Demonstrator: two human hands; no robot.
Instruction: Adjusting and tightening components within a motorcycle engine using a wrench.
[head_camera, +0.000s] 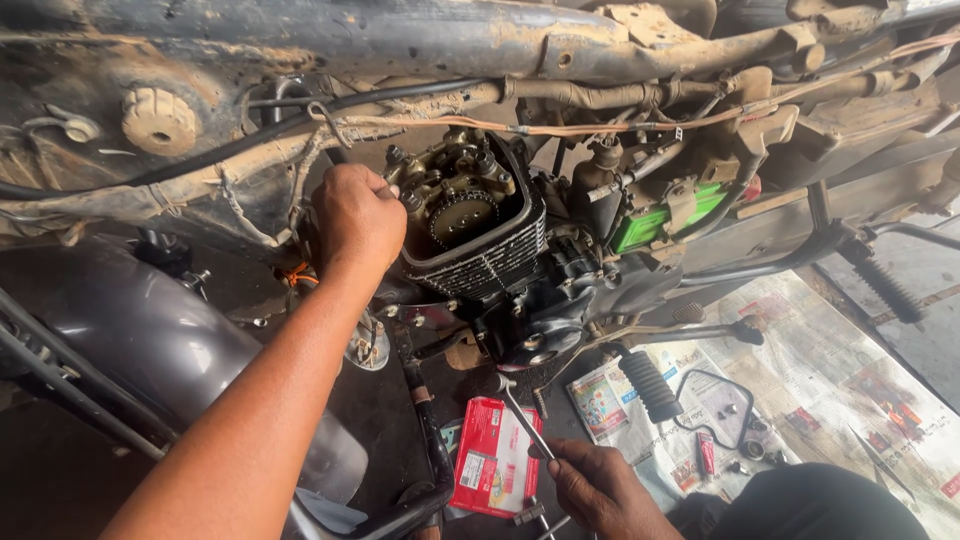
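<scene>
A dirty motorcycle engine sits mid-frame with its cylinder head (470, 215) uncovered, showing a toothed cam sprocket (462, 215). My left hand (358, 215) reaches in from the lower left. Its fingers are curled against the head's left edge, and what they pinch is hidden. My right hand (600, 490) is low in the frame, shut on the lower end of a long metal wrench (522, 418). The wrench slants up to the left toward the engine's underside.
A red flat box (490, 455) lies on the dark floor under the wrench. Newspaper (830, 370) to the right carries a black gasket (715, 400) and small parts. A rubber footpeg (650, 385) juts out. A grey fender (150, 330) is at left, the muddy frame tube (400, 40) overhead.
</scene>
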